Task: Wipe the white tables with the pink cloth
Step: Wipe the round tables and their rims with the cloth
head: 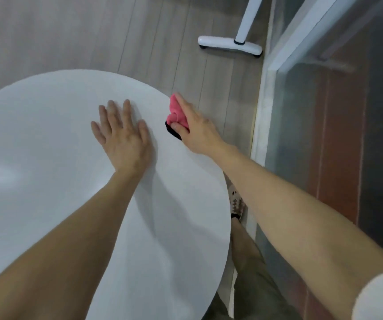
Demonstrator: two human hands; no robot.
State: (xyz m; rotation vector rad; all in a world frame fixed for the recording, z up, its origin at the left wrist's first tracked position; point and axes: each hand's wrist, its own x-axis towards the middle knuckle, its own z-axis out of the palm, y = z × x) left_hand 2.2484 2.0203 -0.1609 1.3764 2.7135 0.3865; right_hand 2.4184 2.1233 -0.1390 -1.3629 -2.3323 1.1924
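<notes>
At two o'clock on the desk [47, 146], the right hand [197, 132] pinches the bunched pink cloth [176, 112] over the rim. An outward stroke could drop it. The left hand [123, 139] lies spread flat.

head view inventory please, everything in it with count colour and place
round white table: one, white, left and centre
crumpled pink cloth: one, pink with black edge, table's far right rim
T-shaped stand foot: one, white, floor at top
wood-plank floor: one, grey, beyond the table
framed glass panel: one, white frame, right side
patterned shoe: one, beige, floor beside table
trouser leg: one, olive, bottom
left hand: one, flat on the table
right hand: one, grips the cloth at the rim
</notes>
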